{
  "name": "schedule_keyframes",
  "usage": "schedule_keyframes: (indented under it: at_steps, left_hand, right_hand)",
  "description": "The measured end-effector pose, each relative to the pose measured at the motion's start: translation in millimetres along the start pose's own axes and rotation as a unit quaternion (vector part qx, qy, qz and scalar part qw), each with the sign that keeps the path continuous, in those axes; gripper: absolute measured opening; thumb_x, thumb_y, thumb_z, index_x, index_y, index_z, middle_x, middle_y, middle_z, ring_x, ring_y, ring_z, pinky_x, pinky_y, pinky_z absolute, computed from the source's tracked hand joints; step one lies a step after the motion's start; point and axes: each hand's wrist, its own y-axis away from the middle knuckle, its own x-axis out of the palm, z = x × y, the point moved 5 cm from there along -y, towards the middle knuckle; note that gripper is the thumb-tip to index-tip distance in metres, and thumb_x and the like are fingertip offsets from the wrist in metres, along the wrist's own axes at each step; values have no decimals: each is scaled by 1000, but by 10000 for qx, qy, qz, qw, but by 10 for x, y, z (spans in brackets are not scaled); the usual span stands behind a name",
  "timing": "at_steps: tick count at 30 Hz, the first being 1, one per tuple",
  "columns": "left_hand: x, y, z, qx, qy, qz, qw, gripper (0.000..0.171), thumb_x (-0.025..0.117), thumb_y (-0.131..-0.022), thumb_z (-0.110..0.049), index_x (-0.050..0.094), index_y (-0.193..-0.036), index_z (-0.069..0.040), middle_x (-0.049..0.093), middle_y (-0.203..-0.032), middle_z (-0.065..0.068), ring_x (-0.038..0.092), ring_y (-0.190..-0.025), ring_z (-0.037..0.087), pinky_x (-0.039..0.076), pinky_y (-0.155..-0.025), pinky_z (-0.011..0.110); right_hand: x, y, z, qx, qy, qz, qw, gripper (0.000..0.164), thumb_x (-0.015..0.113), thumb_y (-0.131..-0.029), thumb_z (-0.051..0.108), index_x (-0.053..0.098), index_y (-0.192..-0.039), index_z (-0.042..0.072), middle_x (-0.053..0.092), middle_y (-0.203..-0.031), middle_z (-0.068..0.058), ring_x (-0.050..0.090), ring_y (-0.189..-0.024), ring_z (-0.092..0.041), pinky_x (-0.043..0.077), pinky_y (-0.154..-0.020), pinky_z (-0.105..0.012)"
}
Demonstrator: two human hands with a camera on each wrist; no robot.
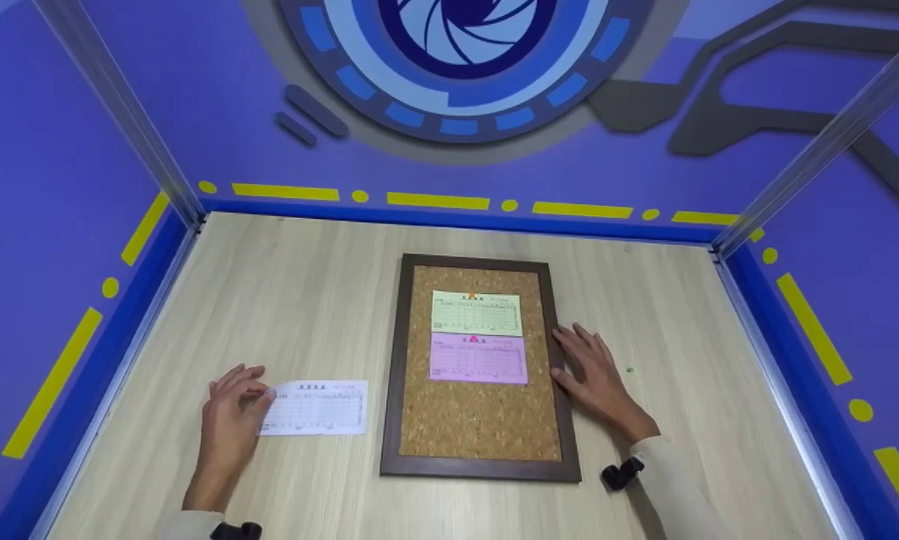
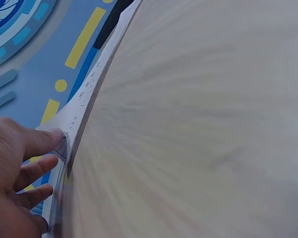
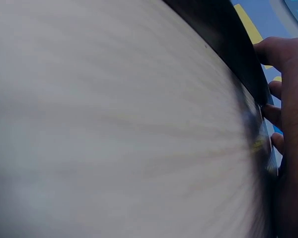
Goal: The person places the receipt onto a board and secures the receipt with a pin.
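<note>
My left hand (image 1: pixel 230 412) pinches the left edge of a white printed slip (image 1: pixel 318 409) between thumb and finger. In the left wrist view that edge of the slip (image 2: pixel 82 106) curls up off the table near the thumb. To the slip's right lies a cork board (image 1: pixel 479 431) in a dark brown frame. A green slip (image 1: pixel 476 313) is fixed on the cork by an orange pin, and just below it a purple slip (image 1: pixel 478 360) by a pink pin. My right hand (image 1: pixel 596 375) touches the frame's right side with its fingers spread.
The pale wooden table (image 1: pixel 299 300) is bounded by blue panels (image 1: pixel 157 112) at the back and both sides. A tiny green speck (image 1: pixel 629 369) lies to the right of the right hand. Dark wrist devices (image 1: pixel 622 474) sit at both cuffs.
</note>
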Motion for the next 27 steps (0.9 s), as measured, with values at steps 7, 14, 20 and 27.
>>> schedule_keyframes:
  at_steps: [7,14,20,27]
  left_hand:
    - [-40,-16,-38,-370,165,-181,9990,8,77,-99,4,79,-107,1,71,-142,17,54,-149,36,42,-123,30]
    - [-54,-1,-55,-534,23,-322,9981,9,77,-103,-3,80,-111,-2,74,-118,15,72,-108,29,43,-83,4]
    - [-58,-24,-48,-440,199,-450,9978,6,76,-102,0,80,-106,-2,79,-109,16,75,-97,28,51,-74,10]
    - [-45,-41,-60,-438,186,-444,9979,6,77,-102,-1,79,-107,-2,79,-106,16,76,-94,29,52,-72,11]
  right_hand:
    - [5,1,-10,65,-38,7,10000,72,76,-100,32,52,-163,7,52,-167,-18,32,-161,-49,10,-132,-67]
    - [10,3,-27,70,-58,15,10000,71,76,-101,32,53,-163,7,52,-166,-19,32,-162,-48,10,-132,-67]
    - [9,-1,-19,-71,-60,-56,9999,71,77,-100,31,53,-162,6,53,-166,-19,33,-160,-50,11,-130,-70]
    - [6,-3,-15,-114,-81,-89,9999,71,77,-99,30,54,-162,5,53,-166,-19,34,-160,-51,12,-130,-71]
